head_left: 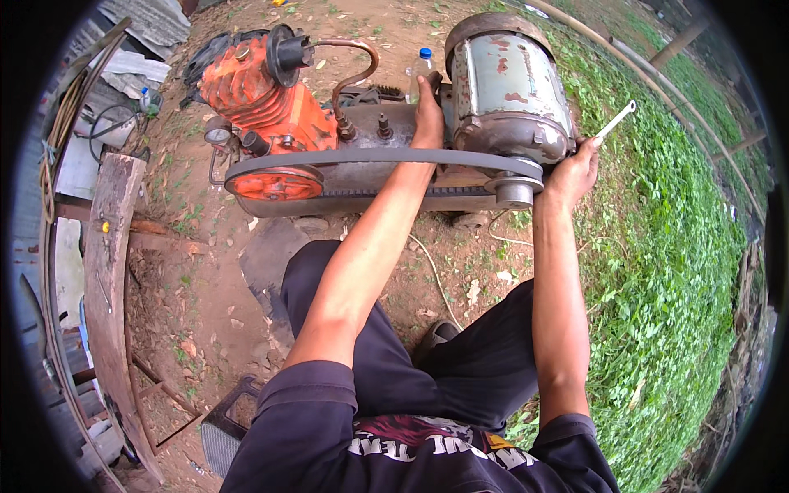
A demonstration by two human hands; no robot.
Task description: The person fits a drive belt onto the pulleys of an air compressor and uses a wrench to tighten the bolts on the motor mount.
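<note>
An orange compressor head (263,115) and a grey, rusty electric motor (505,90) sit on a dark tank (378,131), with a black belt (370,155) running between the orange flywheel (273,185) and the motor pulley (516,191). My left hand (428,115) reaches past the belt to the motor's left side, fingers curled on something I cannot make out. A bottle with a blue cap (425,59) stands just behind it. At the motor's lower right, my right hand (575,171) is closed on a pale wrench (614,122), which points up and right.
Weathered planks (111,246) and corrugated metal sheets (156,25) line the left. A dark mesh-backed object (222,435) lies at lower left. A thin cord (431,271) runs over the dirt below the tank. Green weeds (657,287) and bamboo poles (674,53) are on the right.
</note>
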